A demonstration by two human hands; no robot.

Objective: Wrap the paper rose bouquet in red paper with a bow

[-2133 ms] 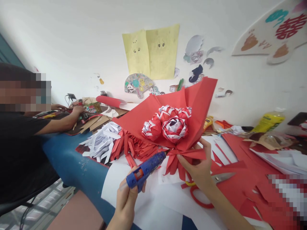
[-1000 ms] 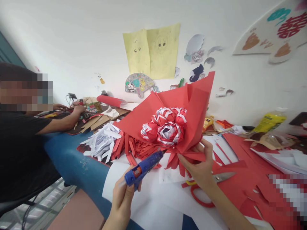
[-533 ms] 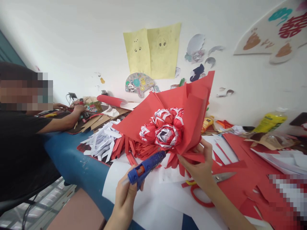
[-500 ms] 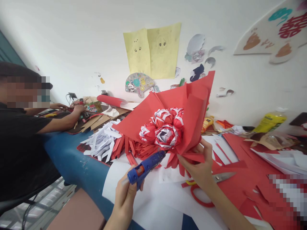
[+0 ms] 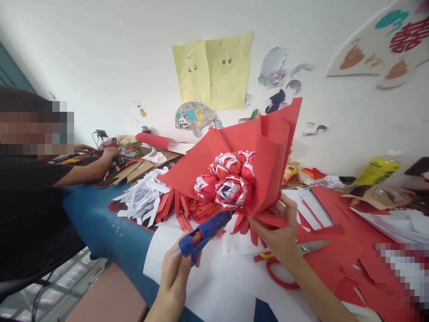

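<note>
My left hand [image 5: 176, 273] is wrapped round a blue glue gun [image 5: 204, 235], whose nozzle points up and right to the base of the bouquet. Several red and white folded paper flowers [image 5: 233, 191] sit inside a red paper wrapper [image 5: 273, 152]. My right hand [image 5: 279, 228] pinches the lower right of that wrapper between thumb and fingers. Whether the nozzle touches the paper I cannot tell. Beneath my right wrist lie scissors [image 5: 284, 275] with red and yellow handles, partly covered by the forearm.
White paper strips [image 5: 144, 197] and red strips [image 5: 194, 210] are heaped behind the glue gun. Red sheets [image 5: 348, 250] cover the right side, near a yellow bottle [image 5: 378, 167]. At the left a person [image 5: 30, 201] works with both hands at the table [image 5: 100, 214].
The wrapper's right flap has folded slightly inward over the flowers, and the flowers have shifted a little left. The person at the left has leaned slightly. My hands have barely moved.
</note>
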